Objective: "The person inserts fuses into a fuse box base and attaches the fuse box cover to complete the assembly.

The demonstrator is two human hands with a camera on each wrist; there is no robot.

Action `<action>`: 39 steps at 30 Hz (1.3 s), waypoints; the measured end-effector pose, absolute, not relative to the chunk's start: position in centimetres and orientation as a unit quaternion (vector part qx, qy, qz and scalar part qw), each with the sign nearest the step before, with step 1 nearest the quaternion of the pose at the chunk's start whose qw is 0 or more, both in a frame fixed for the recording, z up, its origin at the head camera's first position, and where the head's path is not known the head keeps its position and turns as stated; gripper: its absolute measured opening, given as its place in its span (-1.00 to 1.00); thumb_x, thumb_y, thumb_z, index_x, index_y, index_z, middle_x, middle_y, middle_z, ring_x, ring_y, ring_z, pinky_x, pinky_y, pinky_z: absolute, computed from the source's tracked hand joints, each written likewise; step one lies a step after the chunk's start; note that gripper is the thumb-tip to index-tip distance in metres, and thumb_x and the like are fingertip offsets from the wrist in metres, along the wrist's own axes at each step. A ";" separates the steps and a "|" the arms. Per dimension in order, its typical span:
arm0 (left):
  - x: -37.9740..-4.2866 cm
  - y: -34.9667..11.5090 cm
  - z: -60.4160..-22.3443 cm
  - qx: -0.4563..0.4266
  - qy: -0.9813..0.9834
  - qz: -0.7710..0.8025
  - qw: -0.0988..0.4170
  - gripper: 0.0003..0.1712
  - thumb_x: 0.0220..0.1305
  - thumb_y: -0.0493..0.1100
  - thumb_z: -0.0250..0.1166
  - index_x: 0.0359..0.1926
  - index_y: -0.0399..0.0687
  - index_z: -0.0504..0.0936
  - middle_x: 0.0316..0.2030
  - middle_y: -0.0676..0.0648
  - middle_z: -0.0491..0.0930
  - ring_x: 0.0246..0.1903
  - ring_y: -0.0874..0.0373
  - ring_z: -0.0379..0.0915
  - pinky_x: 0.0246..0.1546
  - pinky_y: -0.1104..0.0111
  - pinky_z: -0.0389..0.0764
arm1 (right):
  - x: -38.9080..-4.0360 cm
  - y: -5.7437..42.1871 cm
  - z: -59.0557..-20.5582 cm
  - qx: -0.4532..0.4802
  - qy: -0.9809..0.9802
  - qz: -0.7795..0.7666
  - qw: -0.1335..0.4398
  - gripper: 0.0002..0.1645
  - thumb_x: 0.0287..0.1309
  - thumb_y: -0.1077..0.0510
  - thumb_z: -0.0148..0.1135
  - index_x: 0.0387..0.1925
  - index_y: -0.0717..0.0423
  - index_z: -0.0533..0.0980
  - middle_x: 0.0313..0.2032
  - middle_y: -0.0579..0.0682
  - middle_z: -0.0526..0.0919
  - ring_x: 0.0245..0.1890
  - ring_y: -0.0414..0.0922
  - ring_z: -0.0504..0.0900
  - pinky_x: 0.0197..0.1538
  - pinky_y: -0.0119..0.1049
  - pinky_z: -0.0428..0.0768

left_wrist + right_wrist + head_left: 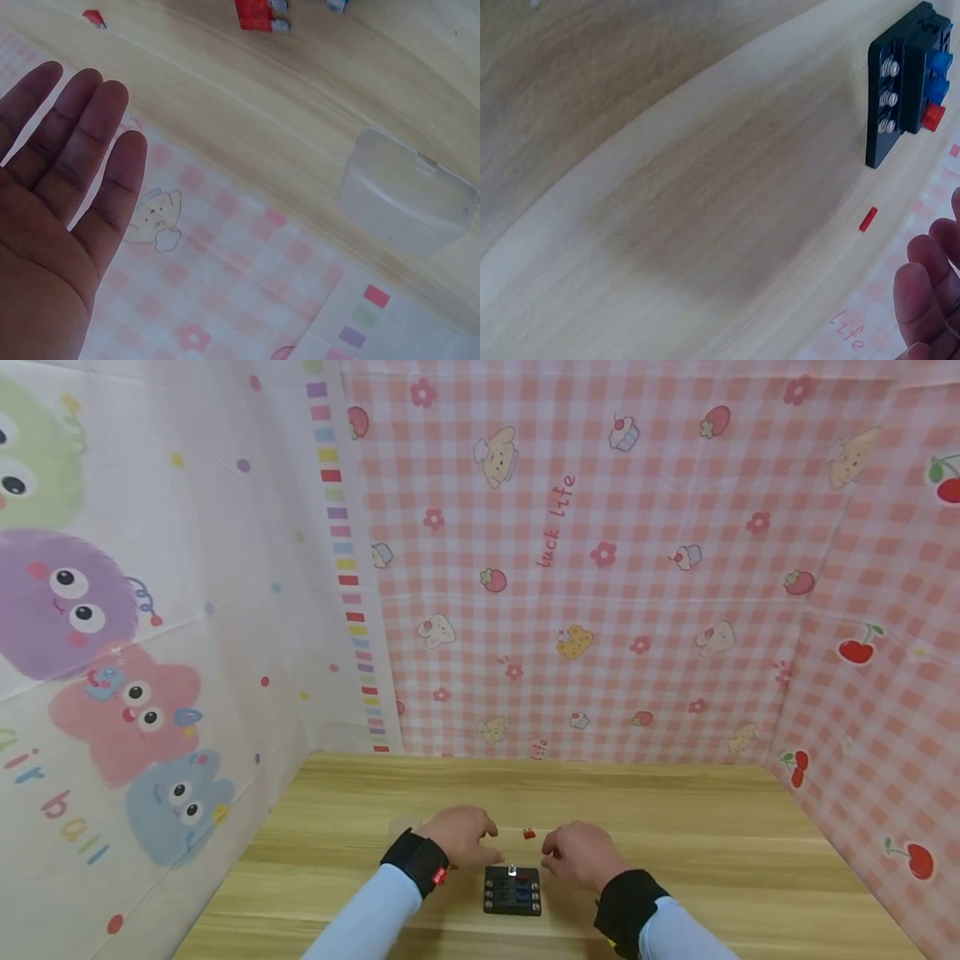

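A black fuse block (512, 906) with screw terminals lies on the table in front of me. In the right wrist view, blue fuses (938, 89) and a red fuse (933, 117) sit in it. My left hand (462, 837) is behind the block on the left, its fingers (86, 150) extended and holding nothing. On the other side, my right hand (583, 857) hovers close to the block with loosely bent, bare fingers (913, 296). One loose red fuse (528, 832) lies between the hands. Another red fuse (253, 13), prongs showing, is near my left wrist.
A translucent plastic box (409, 199) stands on the wooden table (697, 827) to the left of my left hand. Part of a blue piece (337, 4) shows at that view's top edge. Patterned cloth (600, 610) hangs behind the table and along its sides.
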State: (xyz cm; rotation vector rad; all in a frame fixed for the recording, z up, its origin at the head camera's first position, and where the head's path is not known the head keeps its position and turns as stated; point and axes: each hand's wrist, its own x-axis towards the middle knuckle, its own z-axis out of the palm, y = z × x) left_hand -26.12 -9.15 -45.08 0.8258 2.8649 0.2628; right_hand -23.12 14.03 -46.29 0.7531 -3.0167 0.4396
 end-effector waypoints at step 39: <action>-26.8 -10.4 -44.4 0.267 0.961 0.060 0.034 -0.50 0.19 0.14 0.42 0.06 0.00 0.68 -0.06 0.00 0.64 -0.04 0.10 0.55 0.08 0.21 0.51 | -24.0 13.4 -47.1 0.211 -0.967 0.142 -0.007 -0.62 0.18 -0.11 0.36 -0.14 0.08 0.70 -0.30 -0.07 0.69 -0.29 -0.10 0.64 -0.16 -0.10 0.59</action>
